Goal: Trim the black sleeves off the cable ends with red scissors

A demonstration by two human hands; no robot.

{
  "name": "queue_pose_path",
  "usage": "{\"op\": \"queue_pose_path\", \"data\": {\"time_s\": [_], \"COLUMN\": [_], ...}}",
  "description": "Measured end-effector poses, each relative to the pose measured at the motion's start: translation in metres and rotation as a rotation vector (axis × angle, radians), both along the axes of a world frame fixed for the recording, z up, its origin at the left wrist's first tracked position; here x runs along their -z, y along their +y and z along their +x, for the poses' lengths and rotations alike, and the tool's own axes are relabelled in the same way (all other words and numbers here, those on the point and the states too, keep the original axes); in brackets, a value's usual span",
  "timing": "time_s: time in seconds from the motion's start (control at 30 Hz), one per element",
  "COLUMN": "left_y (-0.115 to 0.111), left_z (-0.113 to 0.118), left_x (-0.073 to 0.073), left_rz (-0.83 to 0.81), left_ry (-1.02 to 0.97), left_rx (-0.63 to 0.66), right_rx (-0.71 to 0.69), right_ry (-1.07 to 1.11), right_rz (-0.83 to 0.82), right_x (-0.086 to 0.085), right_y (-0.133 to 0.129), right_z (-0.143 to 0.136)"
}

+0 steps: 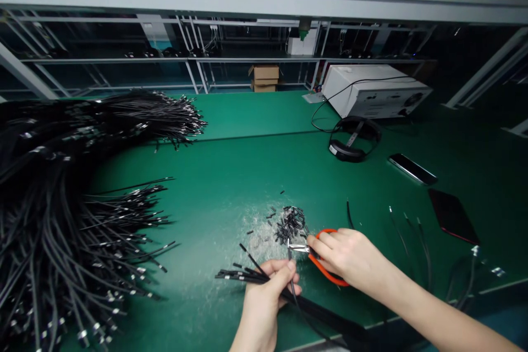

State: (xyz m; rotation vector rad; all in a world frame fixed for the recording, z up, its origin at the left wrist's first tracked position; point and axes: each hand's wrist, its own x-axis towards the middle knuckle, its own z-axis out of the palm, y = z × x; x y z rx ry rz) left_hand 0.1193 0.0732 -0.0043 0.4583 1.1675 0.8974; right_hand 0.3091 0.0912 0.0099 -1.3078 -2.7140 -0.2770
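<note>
My left hand (270, 291) is closed around a bundle of black cables (317, 311), with one cable end standing up between thumb and finger. Orange-handled scissors or cutters (329, 275) are gripped in my right hand (350, 258), their metal jaws at the tip of that raised cable. Just beyond the jaws lies a small pile of short black cut pieces (291, 223), with pale scraps scattered around it on the green tabletop (206, 176).
Large heaps of black cables (61, 220) cover the left side. A black headset (355, 140), a white box-shaped device (373, 91), a phone (412, 169) and a dark red-edged flat object (452, 214) are at the right. Loose cables (424, 247) lie near the right front edge.
</note>
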Motion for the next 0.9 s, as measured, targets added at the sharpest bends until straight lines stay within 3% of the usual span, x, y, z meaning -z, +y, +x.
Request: {"op": "queue_pose_path", "data": {"time_s": [0.23, 0.63, 0.7, 0.77, 0.9], "left_y": [0.001, 0.007, 0.007, 0.008, 0.008], "left_z": [0.000, 0.001, 0.002, 0.003, 0.005], "left_x": [0.001, 0.008, 0.007, 0.004, -0.001], "left_rz": [0.027, 0.035, 0.019, 0.008, 0.020], "left_ry": [0.011, 0.017, 0.016, 0.019, 0.015], "left_rx": [0.033, 0.046, 0.039, 0.023, 0.005], "right_rx": [-0.080, -0.133, -0.053, 0.118, 0.421], "right_ry": [-0.105, -0.139, -0.075, 0.100, 0.715], "right_rz": [0.076, -0.077, -0.133, -0.201, -0.507], "right_x": [-0.010, -0.008, -0.010, -0.011, 0.000], "right_y": [0.004, 0.025, 0.026, 0.025, 0.018], "right_z": [0.001, 0.000, 0.000, -0.003, -0.020]}}
